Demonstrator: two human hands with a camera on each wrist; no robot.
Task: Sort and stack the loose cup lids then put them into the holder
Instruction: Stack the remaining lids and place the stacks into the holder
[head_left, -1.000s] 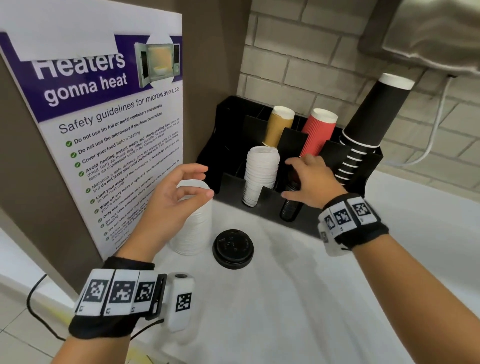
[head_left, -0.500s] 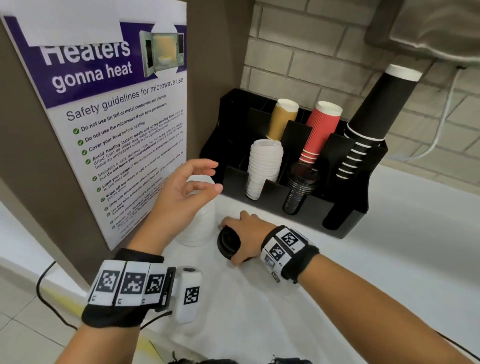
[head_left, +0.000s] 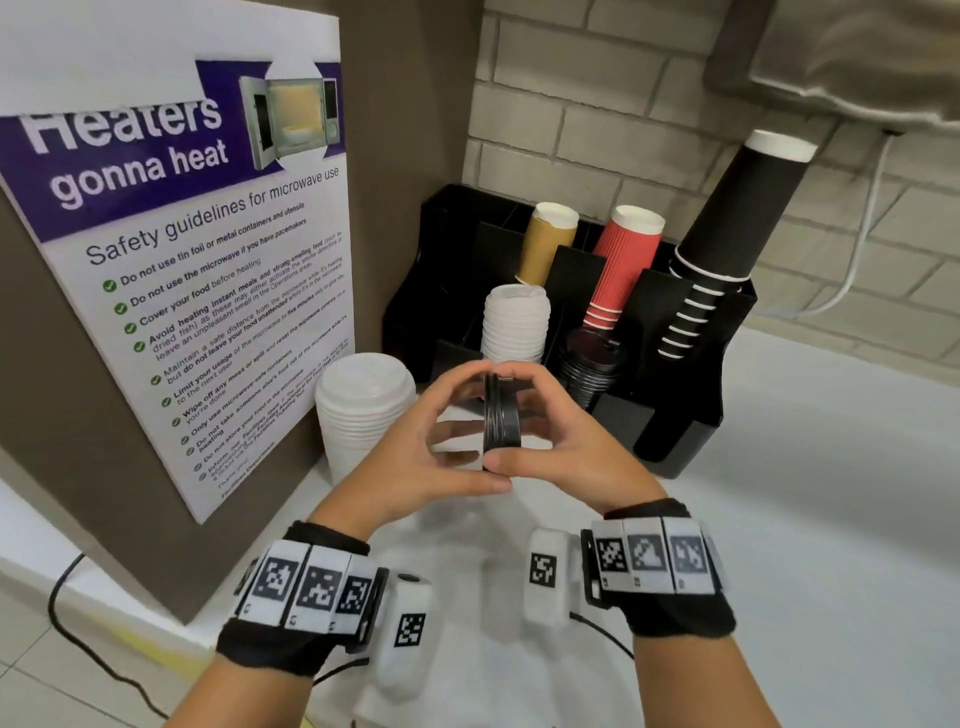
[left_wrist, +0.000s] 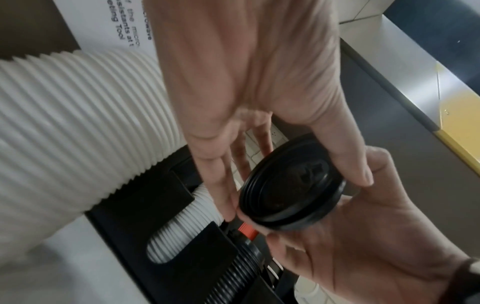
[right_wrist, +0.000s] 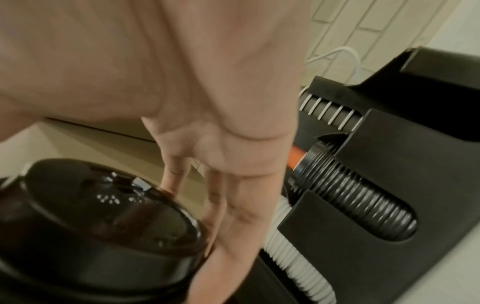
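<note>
Both hands hold a small stack of black lids (head_left: 501, 418) on edge above the counter (head_left: 779, 519) — the left hand (head_left: 415, 457) and right hand (head_left: 566, 441) each curl fingers and thumb around its rim from opposite sides. The stack sits in front of the black holder (head_left: 691, 410), whose front slots contain white lids (head_left: 514, 322) and black lids (head_left: 589, 371). A loose stack of white lids (head_left: 361, 410) stands on the counter just left of the holder — beside the poster (head_left: 182, 249).

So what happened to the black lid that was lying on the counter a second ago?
The right hand left the holder, came down, picked up the black lids and lifted them on edge. The left hand moved off the loose white lid stack and now holds them too. The white stack and the holder's cups stayed put.
</note>
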